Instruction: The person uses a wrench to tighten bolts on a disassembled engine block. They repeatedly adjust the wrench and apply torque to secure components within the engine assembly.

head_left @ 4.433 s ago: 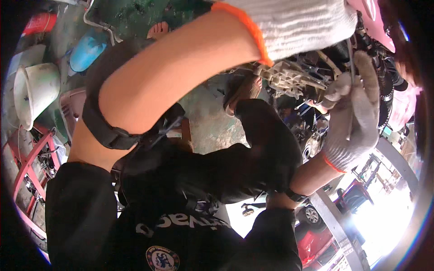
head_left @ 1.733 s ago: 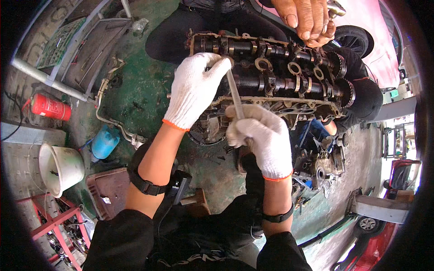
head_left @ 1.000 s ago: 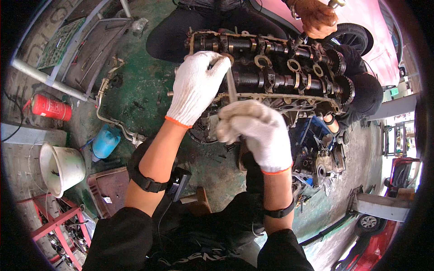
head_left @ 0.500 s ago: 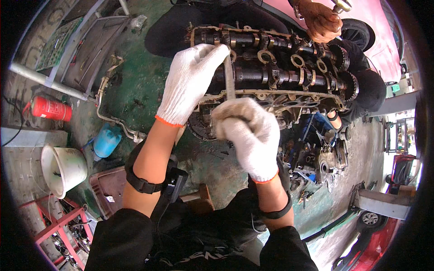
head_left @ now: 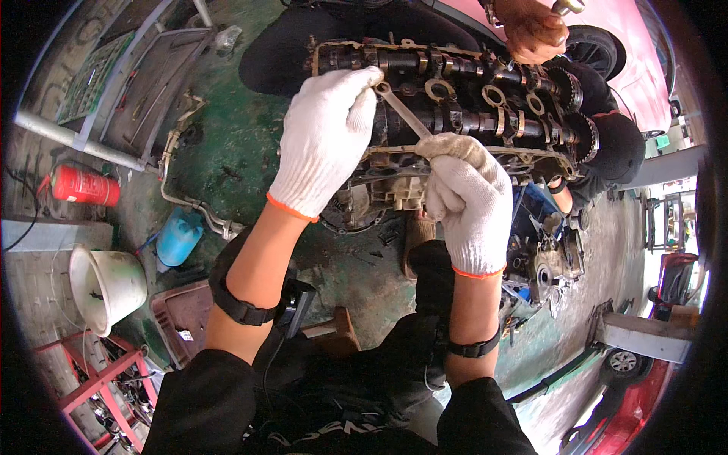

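Observation:
My white-gloved left hand (head_left: 322, 140) is closed at the upper ring end of a steel wrench (head_left: 406, 112), over the near-left part of an engine cylinder head (head_left: 569, 163) with two dark camshafts (head_left: 474, 121). My gloved right hand (head_left: 470, 205) has curled fingers around the lower end of the wrench, at the near edge of the head. The wrench lies at a slant across the near camshaft. Beyond the head, a co-worker's bare hand (head_left: 535, 38) grips a metal tool (head_left: 567, 6); what that tool's lower end touches is hidden.
A co-worker's dark-clad leg (head_left: 269, 53) is behind the head, near a pink car (head_left: 637, 45). Left are a red extinguisher (head_left: 83, 186), blue jug (head_left: 178, 239), white bucket (head_left: 106, 288) and metal rack (head_left: 102, 98). Dismantled parts (head_left: 546, 265) lie at right, near a red car (head_left: 644, 402).
My right hand has moved right and up, turning the wrench from nearly upright in the picture to a slant. My left hand and the co-worker's hand have shifted slightly.

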The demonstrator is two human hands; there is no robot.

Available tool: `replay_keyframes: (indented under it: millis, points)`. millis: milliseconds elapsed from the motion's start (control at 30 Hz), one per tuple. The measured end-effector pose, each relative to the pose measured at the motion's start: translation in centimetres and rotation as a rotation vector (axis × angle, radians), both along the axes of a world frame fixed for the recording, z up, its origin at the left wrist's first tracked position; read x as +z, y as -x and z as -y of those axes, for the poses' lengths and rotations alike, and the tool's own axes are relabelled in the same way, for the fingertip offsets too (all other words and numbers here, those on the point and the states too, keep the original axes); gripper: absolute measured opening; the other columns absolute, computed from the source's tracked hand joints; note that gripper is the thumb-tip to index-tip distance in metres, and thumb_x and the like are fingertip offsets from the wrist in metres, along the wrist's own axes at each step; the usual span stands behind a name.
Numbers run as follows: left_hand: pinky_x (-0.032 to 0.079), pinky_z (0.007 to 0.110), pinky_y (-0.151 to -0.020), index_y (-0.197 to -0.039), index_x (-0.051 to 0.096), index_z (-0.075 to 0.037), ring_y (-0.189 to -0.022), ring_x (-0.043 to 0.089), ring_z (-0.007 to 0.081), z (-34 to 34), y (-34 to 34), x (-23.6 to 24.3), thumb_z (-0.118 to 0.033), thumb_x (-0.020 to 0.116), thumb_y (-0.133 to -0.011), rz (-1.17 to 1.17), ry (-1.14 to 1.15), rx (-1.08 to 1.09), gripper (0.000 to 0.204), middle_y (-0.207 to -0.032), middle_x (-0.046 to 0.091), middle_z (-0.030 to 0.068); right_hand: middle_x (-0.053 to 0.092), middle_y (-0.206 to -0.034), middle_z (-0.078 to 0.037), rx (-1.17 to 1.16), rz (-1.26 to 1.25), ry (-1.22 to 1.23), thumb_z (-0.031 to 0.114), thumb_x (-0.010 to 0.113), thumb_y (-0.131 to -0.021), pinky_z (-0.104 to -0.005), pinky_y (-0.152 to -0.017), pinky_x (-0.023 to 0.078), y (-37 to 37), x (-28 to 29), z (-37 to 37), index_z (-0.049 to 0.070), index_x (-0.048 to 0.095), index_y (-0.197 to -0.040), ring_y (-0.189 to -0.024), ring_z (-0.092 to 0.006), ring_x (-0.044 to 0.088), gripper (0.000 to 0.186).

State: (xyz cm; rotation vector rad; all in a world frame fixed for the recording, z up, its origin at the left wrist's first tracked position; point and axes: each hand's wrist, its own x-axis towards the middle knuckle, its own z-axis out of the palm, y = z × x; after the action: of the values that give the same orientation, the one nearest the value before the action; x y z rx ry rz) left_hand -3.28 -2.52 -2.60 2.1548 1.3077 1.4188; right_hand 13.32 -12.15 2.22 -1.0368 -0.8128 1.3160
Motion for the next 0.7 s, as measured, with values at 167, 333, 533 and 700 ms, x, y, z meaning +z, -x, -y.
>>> replay_keyframes:
  millis: [167, 333, 533, 700]
  points:
    - [0.049, 0.041, -0.096, -0.122, 0.069, -0.009, -0.108, 0.062, 0.0326, 0.6, 0.3, 1.0, -0.006, 0.059, -0.090, -0.389, -0.113, 0.077, 0.034, -0.116, 0.069, 0.0143, 0.051, -0.061, 0.002, 0.028, -0.018, 0.004, 0.001, 0.059, -0.092, -0.0220, -0.047, 0.035, -0.4, 0.0, 0.1, -0.007, 0.071, -0.105, -0.048, -0.0062, 0.039, 0.019]
    - [0.049, 0.043, -0.097, -0.121, 0.069, -0.008, -0.109, 0.062, 0.0335, 0.9, 0.6, 1.5, -0.001, 0.058, -0.086, -0.444, -0.158, 0.069, 0.037, -0.115, 0.068, 0.0147, 0.050, -0.059, 0.001, 0.019, -0.057, -0.026, 0.001, 0.059, -0.093, -0.0232, -0.049, 0.037, -0.8, -0.1, -0.1, -0.008, 0.071, -0.105, -0.047, -0.0071, 0.039, 0.019]
    - [0.050, 0.042, -0.095, -0.119, 0.068, -0.005, -0.104, 0.064, 0.0330, 0.3, 1.1, 0.9, -0.001, 0.058, -0.087, -0.238, -0.094, -0.089, 0.034, -0.111, 0.069, 0.0141, 0.052, -0.061, -0.001, -0.045, 0.044, -0.018, 0.001, 0.059, -0.094, -0.0240, -0.053, 0.040, -0.5, 0.0, -0.2, -0.007, 0.070, -0.109, -0.051, -0.0091, 0.044, 0.020]
    - [0.050, 0.042, -0.092, -0.118, 0.066, -0.008, -0.099, 0.064, 0.0301, 0.3, 1.1, 0.4, -0.003, 0.062, -0.086, -0.155, -0.073, -0.087, 0.032, -0.103, 0.070, 0.0110, 0.061, -0.070, -0.003, -0.145, 0.173, -0.003, 0.000, 0.059, -0.095, -0.0221, -0.057, 0.041, 0.1, 0.2, -0.2, -0.006, 0.069, -0.112, -0.058, -0.0083, 0.053, 0.021]
